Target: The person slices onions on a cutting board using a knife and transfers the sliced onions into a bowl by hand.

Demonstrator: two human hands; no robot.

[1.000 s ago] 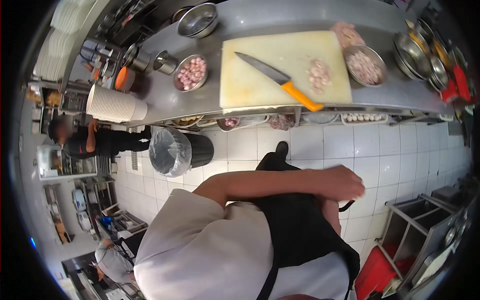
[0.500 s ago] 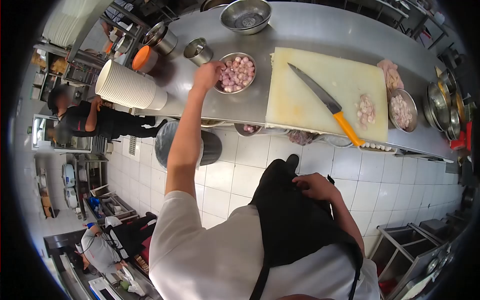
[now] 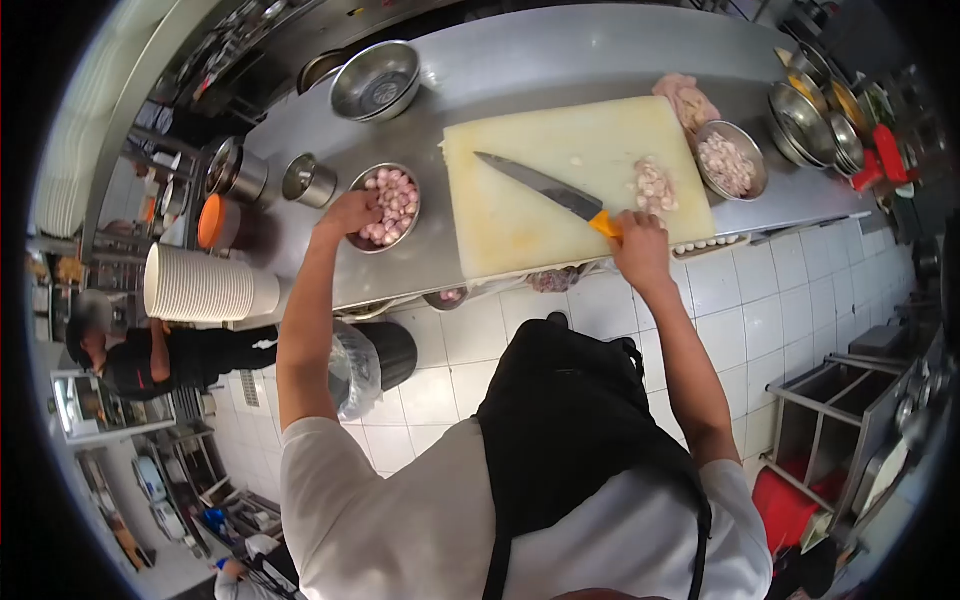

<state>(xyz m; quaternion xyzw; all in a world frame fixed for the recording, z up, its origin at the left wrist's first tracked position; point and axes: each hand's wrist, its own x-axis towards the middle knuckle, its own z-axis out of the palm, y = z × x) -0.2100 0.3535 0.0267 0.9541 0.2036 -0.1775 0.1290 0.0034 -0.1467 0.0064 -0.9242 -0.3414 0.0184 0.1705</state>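
So the left hand (image 3: pixel 357 212) is sitting over the edge of a steel bowl (image 3: pixel 408 234), fingers bent in among the shallots (image 3: pixel 397 200); can't tell if it's pinching one. The right hand (image 3: pixel 641 238) is closing round the orange handle of the knife (image 3: pixel 550 188), whose blade is lying across the cutting board (image 3: pixel 520 240), tip pointing left. Chopped pieces (image 3: pixel 655 186) are lying just beside it, and everything's sitting on the metal bench (image 3: pixel 560 50).

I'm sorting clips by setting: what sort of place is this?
Likely a restaurant or other commercial kitchen, judging by the long metal counter, the large cutting board on it, and the stack of many nested white containers.
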